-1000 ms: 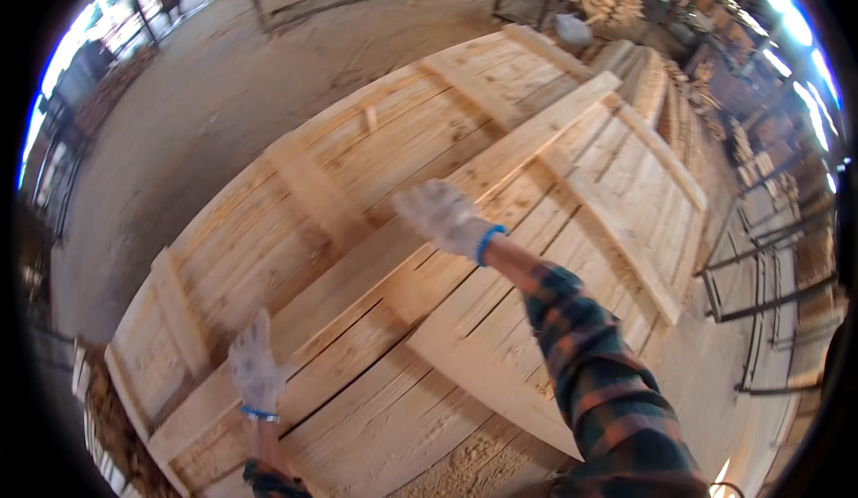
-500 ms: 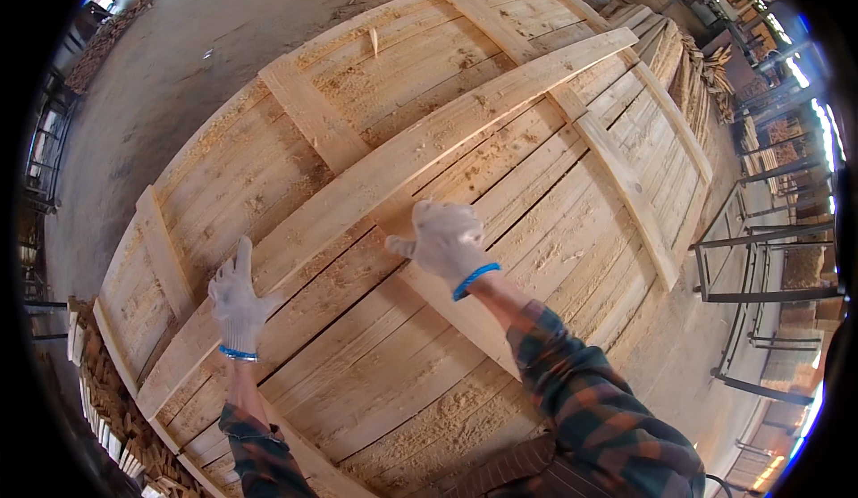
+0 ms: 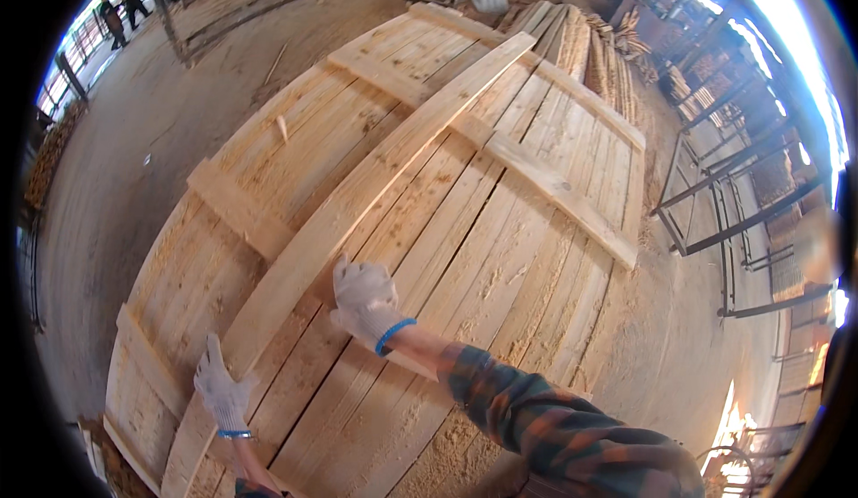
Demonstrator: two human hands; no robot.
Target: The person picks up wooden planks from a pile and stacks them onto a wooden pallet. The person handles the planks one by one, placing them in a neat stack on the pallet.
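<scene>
Right hand [image 3: 364, 297] now curled closer to long plank [image 3: 393, 159], grip unclear; left hand [image 3: 222, 391] still spread over plank, toward panel's [image 3: 465, 297] left edge.

Fisheye frame: corners black, heavy bend toward the rim, even the long board [image 3: 331, 234] bows. Middle well exposed, diffuse daylight; pale plank panel [image 3: 505, 257] keeps its grain. Shadows soft, mostly along the board and the cross slat [image 3: 561, 196]. Upper right: bright opening [image 3: 795, 38] blown to white, blue fringe at the rim. Smaller hot spots upper left and lower right. People [image 3: 112, 20] at upper left read as small dark shapes, detail gone. Floor [image 3: 107, 212] at left dimmer, brownish. Left hand [image 3: 221, 393] smeared at the thumb. Beige blob [image 3: 815, 246] at right edge out of focus, can't identify.
</scene>
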